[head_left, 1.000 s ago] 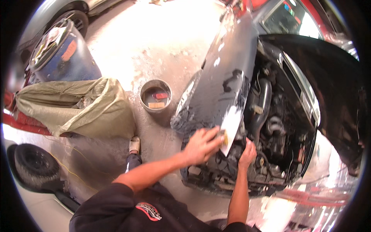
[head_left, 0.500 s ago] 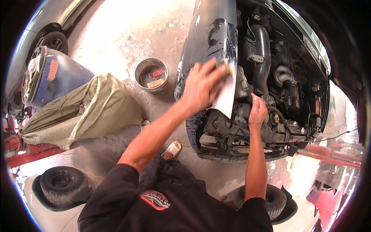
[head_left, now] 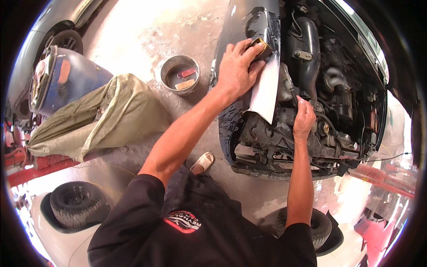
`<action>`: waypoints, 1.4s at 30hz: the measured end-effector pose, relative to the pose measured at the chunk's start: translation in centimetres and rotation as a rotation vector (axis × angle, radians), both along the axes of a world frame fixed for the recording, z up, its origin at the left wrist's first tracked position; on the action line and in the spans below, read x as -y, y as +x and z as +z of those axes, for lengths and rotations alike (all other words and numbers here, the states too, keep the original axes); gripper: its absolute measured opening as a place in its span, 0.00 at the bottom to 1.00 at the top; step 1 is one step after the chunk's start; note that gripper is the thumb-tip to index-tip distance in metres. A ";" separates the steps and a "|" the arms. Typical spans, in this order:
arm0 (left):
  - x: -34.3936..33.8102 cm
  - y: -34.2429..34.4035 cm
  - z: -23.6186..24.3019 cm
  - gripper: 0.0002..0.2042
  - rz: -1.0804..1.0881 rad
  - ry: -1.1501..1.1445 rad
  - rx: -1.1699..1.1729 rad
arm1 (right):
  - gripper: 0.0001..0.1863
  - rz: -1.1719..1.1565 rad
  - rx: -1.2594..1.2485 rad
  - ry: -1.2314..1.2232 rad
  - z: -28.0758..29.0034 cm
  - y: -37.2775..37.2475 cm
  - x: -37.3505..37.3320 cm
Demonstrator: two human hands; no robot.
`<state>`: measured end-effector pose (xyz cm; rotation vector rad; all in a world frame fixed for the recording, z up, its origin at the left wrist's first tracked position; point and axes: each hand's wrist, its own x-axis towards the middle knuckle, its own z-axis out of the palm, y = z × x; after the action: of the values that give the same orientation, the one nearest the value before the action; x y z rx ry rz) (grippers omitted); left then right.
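Note:
My left hand [head_left: 240,68] is closed on a small sanding block [head_left: 265,50], dark with a yellow edge, pressed against the top of a dark car fender. The fender [head_left: 231,33] looks wet, with dark smears and runs. Just below the block, a white patch [head_left: 265,92] covers the fender's pointed front end. My right hand [head_left: 305,117] is over the open engine bay, its fingers pinched together beside a black hose [head_left: 308,58]. Whatever those fingers hold, if anything, I cannot make out.
Left of the fender, a round bucket [head_left: 180,57] on the floor holds murky water, a red piece and a tan block. Farther left are a blue drum [head_left: 82,80] and a tan cloth sack [head_left: 129,115]. White car bodies with wheels [head_left: 76,202] stand near me.
My left hand has slid the block farther up the fender, away from me, uncovering more of the white patch. My right hand keeps its place over the engine bay. The whole view has shifted slightly.

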<state>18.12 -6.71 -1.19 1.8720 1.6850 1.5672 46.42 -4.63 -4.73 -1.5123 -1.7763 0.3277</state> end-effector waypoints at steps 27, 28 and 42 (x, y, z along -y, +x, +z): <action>1.5 1.3 1.2 0.21 0.001 0.086 -0.130 | 0.21 0.028 -0.034 -0.020 0.0 0.2 0.0; 3.4 1.6 0.6 0.22 -0.038 0.059 -0.161 | 0.21 0.011 -0.004 -0.042 0.0 0.2 0.0; 5.8 1.5 1.4 0.25 -0.122 0.090 -0.287 | 0.20 -0.033 0.005 -0.036 0.0 -0.1 -0.1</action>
<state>19.62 -12.55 0.20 2.2920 1.5895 1.4040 46.32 -4.58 -4.70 -1.5668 -1.7557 0.3412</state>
